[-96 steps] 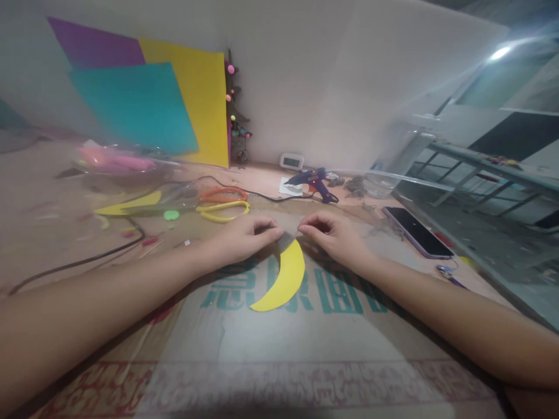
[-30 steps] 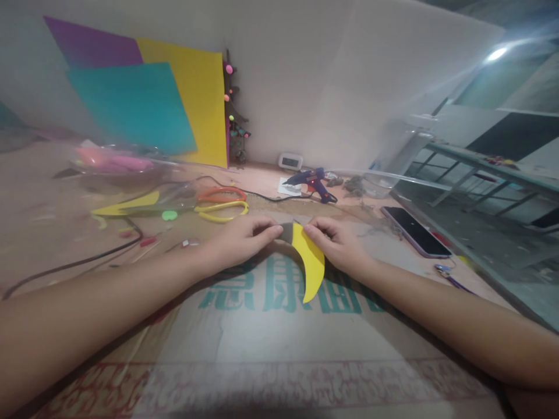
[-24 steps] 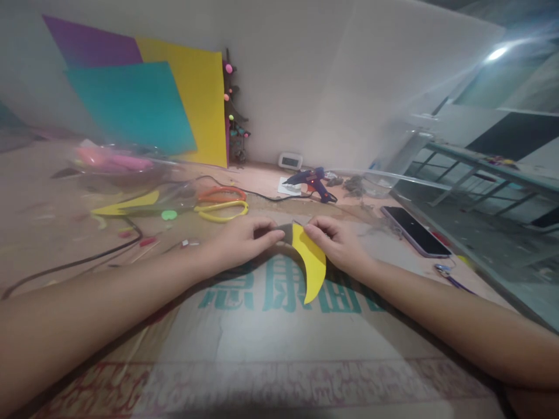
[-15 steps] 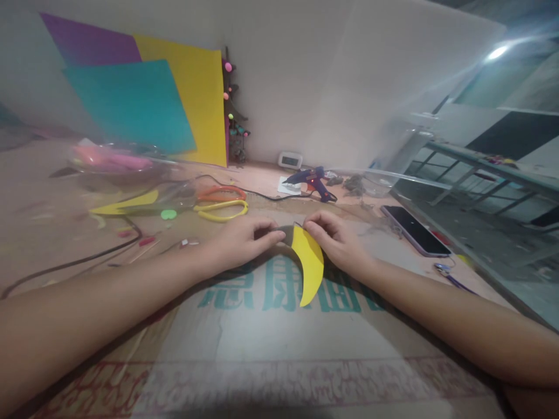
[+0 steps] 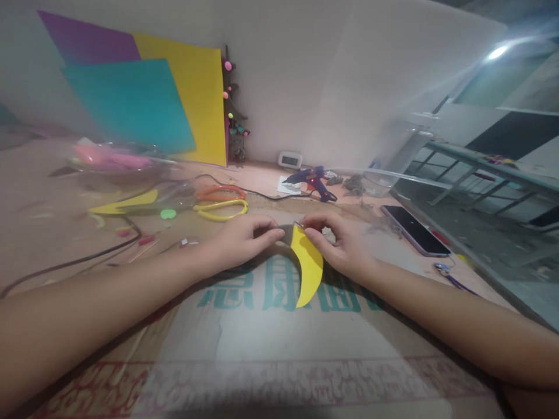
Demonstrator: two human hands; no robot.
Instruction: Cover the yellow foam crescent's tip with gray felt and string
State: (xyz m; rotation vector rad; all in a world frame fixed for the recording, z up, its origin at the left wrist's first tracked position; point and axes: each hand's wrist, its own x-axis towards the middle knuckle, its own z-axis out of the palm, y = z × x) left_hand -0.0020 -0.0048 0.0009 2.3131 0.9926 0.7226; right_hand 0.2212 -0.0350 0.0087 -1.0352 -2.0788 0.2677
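Yellow crescent (image 5: 311, 269), tip slightly farther left

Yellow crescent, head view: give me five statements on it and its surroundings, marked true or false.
1. The left hand holds the dark grey piece. True.
2. The right hand holds the glue gun. False: the glue gun lies beyond both hands.
3. The yellow crescent tapers to a point at its lower end. True.
4. The phone is left of the white clock. False: it is right.
5. The teal sheet overlaps the yellow sheet. True.
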